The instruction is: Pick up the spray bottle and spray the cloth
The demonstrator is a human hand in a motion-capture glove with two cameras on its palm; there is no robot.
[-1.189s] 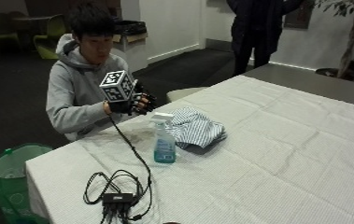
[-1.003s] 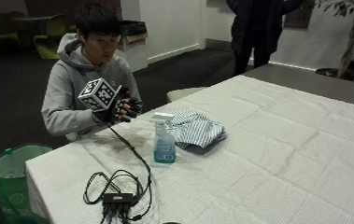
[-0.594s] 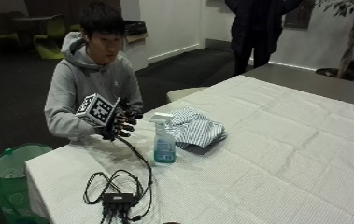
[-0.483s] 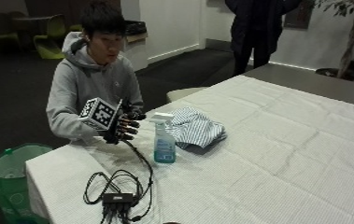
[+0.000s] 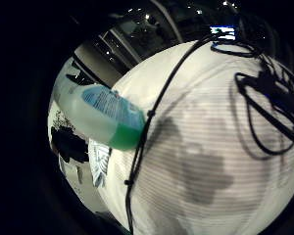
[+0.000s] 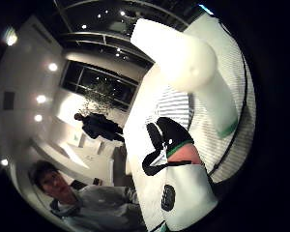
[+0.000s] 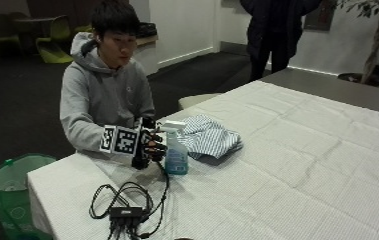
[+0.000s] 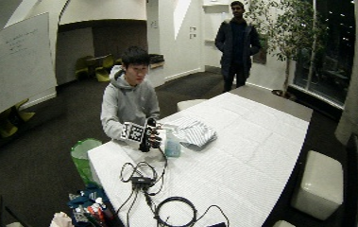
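Observation:
A clear spray bottle point(image 7: 176, 159) with blue-green liquid and a white head stands upright on the white-clothed table point(image 7: 295, 175), near the seated person. A crumpled blue-and-white striped cloth point(image 7: 209, 140) lies just behind it. My gloved right hand point(image 7: 152, 147) hovers at the bottle's side, level with its neck, fingers stretched toward it and not closed round it. In the thumb side palm view the white spray head point(image 6: 183, 58) looms close, with the gloved thumb point(image 6: 166, 137) apart from it. The bottle's body point(image 5: 108, 115) fills part of the little finger side palm view.
A tangle of black cables with a small box point(image 7: 126, 205) lies on the table in front of the bottle. A green bin point(image 7: 9, 190) stands on the floor beside the table's corner. The tablecloth stretches away bare to the far end.
My right hand has come down from chest height to table level and moved in beside the bottle. Bottle and cloth have not moved.

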